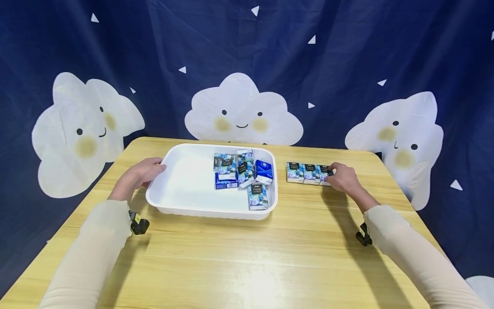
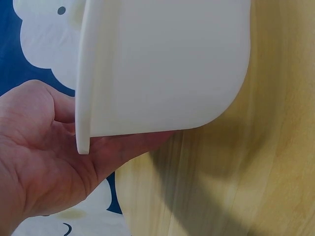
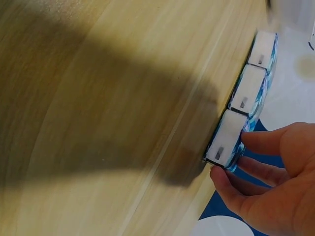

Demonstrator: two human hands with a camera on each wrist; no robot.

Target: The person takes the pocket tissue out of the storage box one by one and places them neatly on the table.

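My left hand (image 1: 148, 170) grips the left end of a white plastic tray (image 1: 185, 210). In the left wrist view, the fingers (image 2: 133, 147) of that hand reach under the tray, while the thumb is partly hidden behind its rim. Right of the tray, three small tissue packs with blue floral wrapping stand side by side in a row. My right hand (image 1: 344, 177) pinches the rightmost tissue pack (image 3: 226, 137) at its outer end. The middle pack (image 1: 311, 173) and the left pack (image 1: 295, 171) touch in the row, with no hand on them.
Several floral and plain-blue tissue packs (image 1: 264, 171) lie loosely in the tray's right half, some overlapping. The wooden table (image 1: 216, 257) ends at a dark blue curtain (image 1: 332, 64) printed with clouds.
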